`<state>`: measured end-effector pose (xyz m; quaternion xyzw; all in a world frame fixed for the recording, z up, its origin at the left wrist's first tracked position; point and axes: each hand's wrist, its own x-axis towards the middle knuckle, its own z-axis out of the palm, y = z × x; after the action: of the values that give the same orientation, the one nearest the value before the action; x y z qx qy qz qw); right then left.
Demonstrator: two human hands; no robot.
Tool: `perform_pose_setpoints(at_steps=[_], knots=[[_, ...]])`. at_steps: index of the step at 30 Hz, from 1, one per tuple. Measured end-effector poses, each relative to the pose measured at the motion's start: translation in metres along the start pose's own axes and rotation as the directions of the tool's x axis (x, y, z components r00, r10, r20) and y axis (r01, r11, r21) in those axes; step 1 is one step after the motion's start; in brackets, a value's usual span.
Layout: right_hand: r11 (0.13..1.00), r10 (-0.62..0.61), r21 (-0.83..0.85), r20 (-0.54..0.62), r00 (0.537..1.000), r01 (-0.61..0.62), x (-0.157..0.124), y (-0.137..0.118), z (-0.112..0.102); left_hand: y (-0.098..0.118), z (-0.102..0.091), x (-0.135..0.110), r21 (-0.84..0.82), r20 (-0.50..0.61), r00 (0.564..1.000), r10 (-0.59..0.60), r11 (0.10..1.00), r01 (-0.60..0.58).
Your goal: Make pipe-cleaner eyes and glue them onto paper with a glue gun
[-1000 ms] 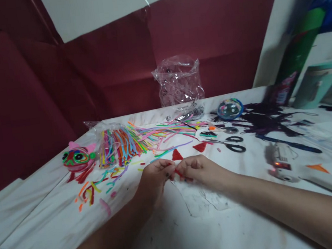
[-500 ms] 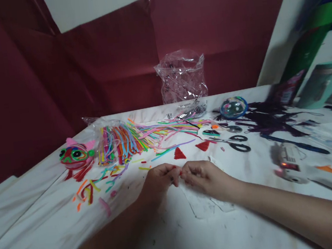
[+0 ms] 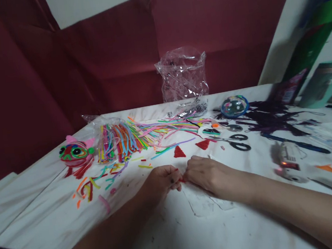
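Observation:
My left hand point(image 3: 167, 179) is closed in a pinch, with a bit of red pipe cleaner point(image 3: 181, 180) showing at its fingertips. Against it, my right hand point(image 3: 205, 173) curls over the other end of that red piece; most of it is hidden by the fingers. The two hands almost touch, just above the white table. Beyond them lie two red fuzzy triangles point(image 3: 179, 151). A pair of scissors point(image 3: 238, 142) with black handles rests behind my right hand. Under that hand is a clear flat sheet point(image 3: 201, 205) with dark edges.
At left sits a colourful round figure point(image 3: 77, 152) with pink ears. Beside it are bagged pipe cleaners point(image 3: 116, 142) and cut scraps point(image 3: 89, 190). At right lie a glue gun point(image 3: 292, 165), a dark blue pen-like tool point(image 3: 295, 143), a tape roll point(image 3: 234, 106) and purple strands point(image 3: 271, 117).
My right hand has turned palm-down over the red piece, its fingers more tucked under. My left hand has shifted slightly, still pinching. Other things on the table stay where they were.

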<state>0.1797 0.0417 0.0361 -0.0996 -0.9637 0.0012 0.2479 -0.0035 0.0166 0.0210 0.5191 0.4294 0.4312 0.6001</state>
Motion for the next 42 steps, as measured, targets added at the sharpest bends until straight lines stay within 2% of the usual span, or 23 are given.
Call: perform_pose_setpoints(at_steps=[2,4,8,11,17,22,25,29,33,36,40,42], knots=[[1.0,-0.002,-0.006,0.016,1.0,0.002,0.0,-0.001,-0.001,0.0,0.0,0.0,-0.012,0.028,0.999,-0.024,1.0,0.025],[0.999,0.028,0.039,-0.02,0.999,-0.027,0.0,0.0,0.001,-0.001,-0.001,0.0,-0.03,0.024,0.999,-0.03,0.999,0.031],[0.973,0.186,0.161,-0.12,0.975,-0.166,0.0,0.001,0.009,-0.003,-0.001,0.0,-0.055,-0.051,0.999,0.011,0.998,-0.014],[0.956,0.247,0.194,-0.142,0.958,-0.218,-0.001,-0.001,0.014,-0.006,-0.002,0.001,-0.03,-0.048,0.999,0.018,0.999,-0.02],[0.989,0.136,0.072,-0.123,0.983,-0.128,0.0,-0.006,0.013,-0.008,-0.003,0.001,0.016,0.033,0.999,0.005,1.0,-0.005],[0.992,0.101,0.085,-0.086,0.991,-0.094,0.001,-0.005,0.008,-0.005,-0.002,0.002,-0.002,0.072,0.997,-0.02,1.0,0.021],[0.987,0.116,0.12,-0.109,0.987,-0.102,0.001,-0.002,0.007,-0.004,-0.001,0.001,-0.036,0.012,1.0,0.013,0.999,-0.012],[0.945,0.279,0.22,-0.146,0.949,-0.244,0.0,0.002,0.009,-0.003,0.0,0.0,-0.06,-0.094,0.993,0.073,0.995,-0.079],[0.913,0.342,0.279,-0.129,0.931,-0.297,0.0,0.0,0.011,-0.005,0.0,-0.001,-0.035,-0.114,0.99,0.08,0.996,-0.085],[0.849,0.414,0.389,-0.069,0.908,-0.357,0.002,0.0,0.01,-0.006,0.001,-0.002,-0.049,-0.113,0.992,0.064,0.996,-0.07],[0.634,0.57,0.59,0.082,0.818,-0.501,0.003,0.0,0.011,-0.002,0.003,-0.002,-0.104,-0.139,0.989,0.059,0.992,-0.074],[0.592,0.587,0.617,0.111,0.802,-0.518,0.004,-0.001,0.013,0.0,0.004,-0.002,-0.114,-0.153,0.987,0.057,0.991,-0.075]])
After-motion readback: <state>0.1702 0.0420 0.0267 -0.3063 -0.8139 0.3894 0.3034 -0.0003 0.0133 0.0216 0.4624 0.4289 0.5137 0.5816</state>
